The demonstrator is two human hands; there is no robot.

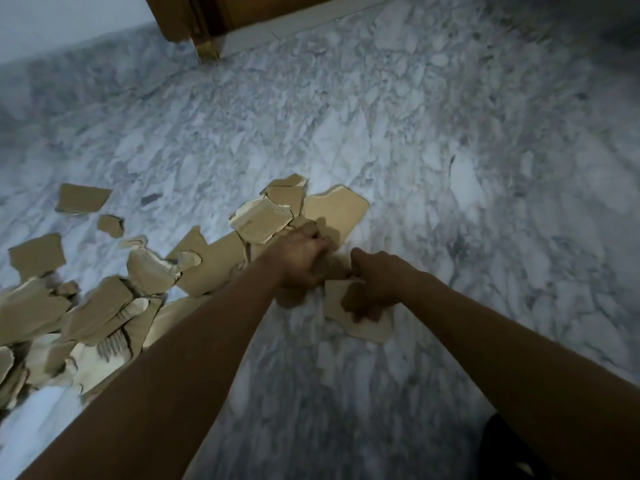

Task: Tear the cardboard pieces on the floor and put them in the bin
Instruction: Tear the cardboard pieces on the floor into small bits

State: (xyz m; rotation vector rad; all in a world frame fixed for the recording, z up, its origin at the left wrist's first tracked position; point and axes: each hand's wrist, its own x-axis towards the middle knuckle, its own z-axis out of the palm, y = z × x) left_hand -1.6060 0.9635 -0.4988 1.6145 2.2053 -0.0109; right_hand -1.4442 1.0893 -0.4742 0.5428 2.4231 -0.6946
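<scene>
Both bare arms reach forward and down. The left grip (pixel 301 259) is curled into a fist and the right grip (pixel 372 287) is curled too, just beside it, knuckles up. Both are clamped on one torn cardboard piece (pixel 367 325), the left at its top-left edge and the right at its top-right. The tan flap hangs below the right grip, over the marble floor (pixel 450 133). The hands are motion-blurred, so I cannot tell the exact finger placement or whether the piece is split between them. A rounded cardboard sheet (pixel 337 209) lies flat just beyond the left grip, touching a thick pale chunk (pixel 259 220) further to the left. The cardboard scraps (pixel 104 306) are spread well out to the left of the left grip, overlapping in a heap toward the near-left corner, with a few loose ones further off. The wooden door (pixel 242 12) is far ahead of both grips, with a pale wall (pixel 52 22) to its left. A dark object (pixel 509 448) sits near-right under the right forearm; what it is cannot be told.
</scene>
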